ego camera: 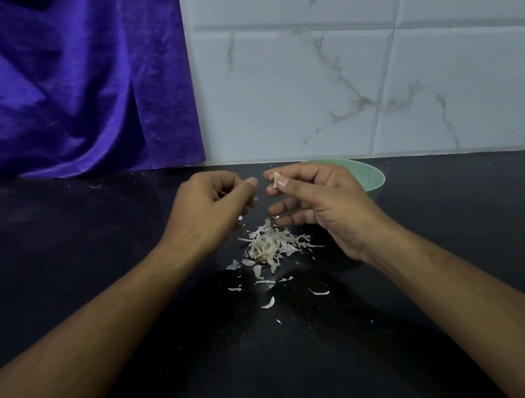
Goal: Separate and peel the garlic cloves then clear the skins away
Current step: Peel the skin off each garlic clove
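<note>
peeling step: right hand (318, 198) pinches a garlic clove (276, 179) above the skin pile (271, 247) on the counter (95, 254), left hand (208, 206) curled, contents unclear; next probably needs the remaining skin stripped.

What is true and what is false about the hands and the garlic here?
1. The right hand pinches a clove. True.
2. The bowl is red. False: it is green.
3. The skins lie in a pile on the counter. True.
4. The left hand holds a knife. False: no knife is in view.
</note>
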### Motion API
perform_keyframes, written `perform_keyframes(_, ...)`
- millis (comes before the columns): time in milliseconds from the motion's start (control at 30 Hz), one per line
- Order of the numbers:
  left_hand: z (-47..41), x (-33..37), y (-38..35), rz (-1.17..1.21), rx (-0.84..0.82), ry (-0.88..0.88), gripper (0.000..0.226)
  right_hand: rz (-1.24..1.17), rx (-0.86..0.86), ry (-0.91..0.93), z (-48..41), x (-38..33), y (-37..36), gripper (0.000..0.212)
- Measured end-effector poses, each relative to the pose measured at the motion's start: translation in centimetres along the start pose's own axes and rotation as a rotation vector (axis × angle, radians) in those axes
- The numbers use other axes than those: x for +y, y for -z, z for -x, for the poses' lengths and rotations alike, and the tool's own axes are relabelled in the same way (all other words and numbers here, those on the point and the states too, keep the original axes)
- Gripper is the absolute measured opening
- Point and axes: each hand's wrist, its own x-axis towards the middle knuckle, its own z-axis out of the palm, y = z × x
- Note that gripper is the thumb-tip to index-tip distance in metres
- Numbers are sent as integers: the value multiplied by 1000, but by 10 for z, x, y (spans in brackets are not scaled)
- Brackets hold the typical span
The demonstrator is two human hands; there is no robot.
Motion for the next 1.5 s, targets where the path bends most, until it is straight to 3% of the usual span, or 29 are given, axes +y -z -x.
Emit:
perform_keyframes(67,0,-2,1,-62,21,-19,35,-3,0,2,0,-1,0,22)
perform_keyframes(200,-1,-4,2,-82,11,-20,12,-12,-2,10,2,-2,0,21)
perform_keyframes(267,0,-2,0,34,-33,5,7,8,-12,14,2,-3,0,21)
perform_keyframes(467,1,4,-2,337,-93,166,36,90,-106,32,4,-3,-1,26)
perform_keyframes(733,-1,5,-1,427,-67,208,18,139,-147,22,5,-4,-3,36)
perform_keyframes(967,-1,0,-2,307,-49,165,10,111,-122,17,6,-4,-3,32)
perform_keyframes(1133,-2,-6,0,113,-44,22,16,98,-57,32,3,-3,-1,16)
perform_keyframes(1233,-4,-7,3,0,-12,-16,26,68,-15,29,3,-3,-1,17)
perform_keyframes(1400,-2,-2,0,56,-62,28,36,37,11,32,4,-5,-2,16)
perform_keyframes(1500,-2,-4,-2,20,-63,-25,18,39,13,37,4,-6,-3,12)
